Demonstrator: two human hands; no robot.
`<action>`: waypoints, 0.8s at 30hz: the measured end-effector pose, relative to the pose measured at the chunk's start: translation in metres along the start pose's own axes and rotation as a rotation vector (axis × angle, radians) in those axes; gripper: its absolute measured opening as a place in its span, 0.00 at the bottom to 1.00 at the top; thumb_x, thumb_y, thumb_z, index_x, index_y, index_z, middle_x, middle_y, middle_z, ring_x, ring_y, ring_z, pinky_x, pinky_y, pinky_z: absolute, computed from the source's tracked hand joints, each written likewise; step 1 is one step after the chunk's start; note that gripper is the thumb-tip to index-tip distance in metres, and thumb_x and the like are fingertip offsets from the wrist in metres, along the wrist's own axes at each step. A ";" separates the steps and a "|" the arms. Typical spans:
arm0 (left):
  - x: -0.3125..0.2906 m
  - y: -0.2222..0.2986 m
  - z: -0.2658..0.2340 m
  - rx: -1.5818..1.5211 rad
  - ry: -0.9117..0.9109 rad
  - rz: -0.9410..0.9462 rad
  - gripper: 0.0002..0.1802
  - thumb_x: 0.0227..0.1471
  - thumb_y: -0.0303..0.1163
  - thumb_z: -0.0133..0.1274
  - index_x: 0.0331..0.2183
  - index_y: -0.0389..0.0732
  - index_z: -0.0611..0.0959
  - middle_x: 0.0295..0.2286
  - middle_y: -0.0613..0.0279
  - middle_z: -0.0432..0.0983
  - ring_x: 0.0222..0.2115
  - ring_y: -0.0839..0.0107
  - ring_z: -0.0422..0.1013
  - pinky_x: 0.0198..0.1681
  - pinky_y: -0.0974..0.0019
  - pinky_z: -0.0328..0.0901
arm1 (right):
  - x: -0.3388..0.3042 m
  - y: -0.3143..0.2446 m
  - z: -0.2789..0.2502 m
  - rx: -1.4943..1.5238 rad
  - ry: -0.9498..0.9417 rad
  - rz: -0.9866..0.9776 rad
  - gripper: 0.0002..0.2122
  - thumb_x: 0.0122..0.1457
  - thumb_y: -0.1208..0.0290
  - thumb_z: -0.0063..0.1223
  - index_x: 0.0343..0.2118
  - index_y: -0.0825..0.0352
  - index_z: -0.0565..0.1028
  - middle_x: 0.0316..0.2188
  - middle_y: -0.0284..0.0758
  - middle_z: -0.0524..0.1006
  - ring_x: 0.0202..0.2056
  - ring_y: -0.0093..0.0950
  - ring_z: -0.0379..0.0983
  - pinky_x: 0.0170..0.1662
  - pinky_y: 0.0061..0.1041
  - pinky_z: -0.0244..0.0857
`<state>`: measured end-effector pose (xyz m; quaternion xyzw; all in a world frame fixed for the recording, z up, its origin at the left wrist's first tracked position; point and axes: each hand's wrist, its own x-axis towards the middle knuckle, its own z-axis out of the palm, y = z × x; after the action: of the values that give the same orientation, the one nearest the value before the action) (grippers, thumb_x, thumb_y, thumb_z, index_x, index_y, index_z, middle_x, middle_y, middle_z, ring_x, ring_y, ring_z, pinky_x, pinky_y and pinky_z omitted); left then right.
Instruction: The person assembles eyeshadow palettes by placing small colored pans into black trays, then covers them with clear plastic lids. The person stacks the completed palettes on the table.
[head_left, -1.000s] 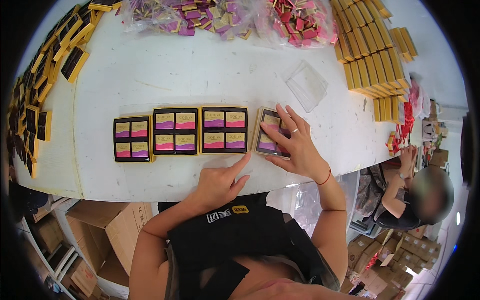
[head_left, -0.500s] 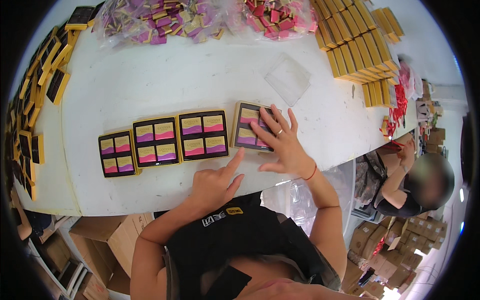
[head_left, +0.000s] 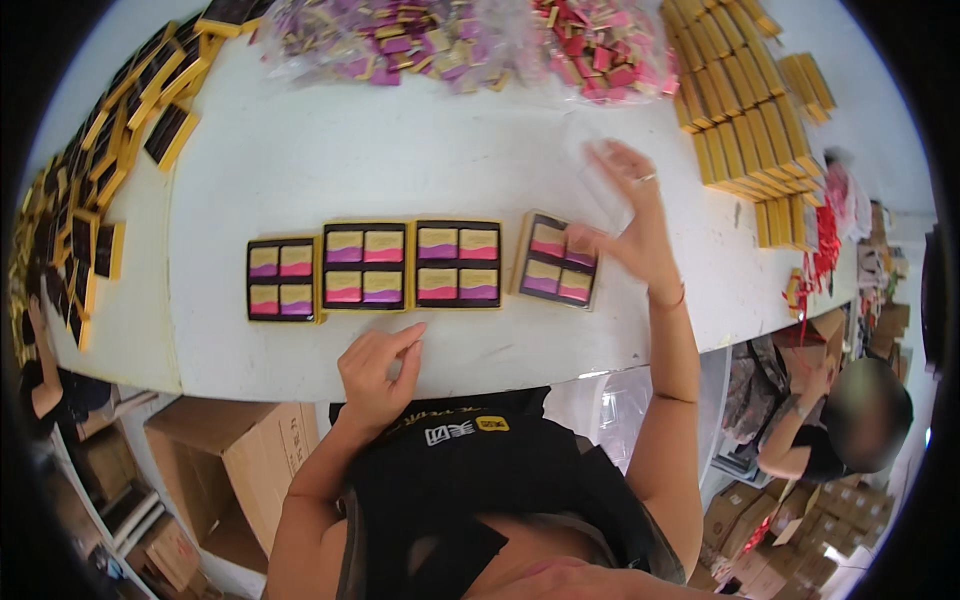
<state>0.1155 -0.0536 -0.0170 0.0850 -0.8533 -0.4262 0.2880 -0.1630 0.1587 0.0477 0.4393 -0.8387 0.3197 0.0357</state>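
Observation:
Near the front of the white table, my left hand hovers with fingers loosely curled and nothing seen in them. My right hand, smeared by motion, is open, its fingers spread over a clear plastic lid; whether they touch it I cannot tell. Below its thumb a slightly turned box holds several gold squares with pink or purple bands. To its left, three yellow-edged boxes stand side by side: a right one, a middle one and a left one, all filled with similar squares in dark trays.
Bags of purple pieces and pink pieces lie at the back. Gold boxes are stacked far right, near red ribbons. Dark trays with yellow edges pile up at left. Another person works at right.
My right hand has lifted off the rightmost box and moved up to the clear lid. My left hand has drawn away from that box, its pointing finger now curled. The view has shifted.

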 end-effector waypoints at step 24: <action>-0.005 -0.008 0.000 0.050 -0.079 0.014 0.30 0.45 0.27 0.63 0.52 0.39 0.75 0.50 0.53 0.75 0.42 0.54 0.72 0.45 0.57 0.64 | -0.004 -0.083 0.064 -0.086 -0.446 -0.217 0.44 0.34 0.57 0.74 0.62 0.49 0.68 0.55 0.46 0.64 0.54 0.47 0.64 0.55 0.42 0.64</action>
<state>0.1188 -0.0566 -0.0252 0.0695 -0.8749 -0.4058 0.2550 -0.0834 0.0907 0.0373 0.5846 -0.7866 0.1733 -0.0973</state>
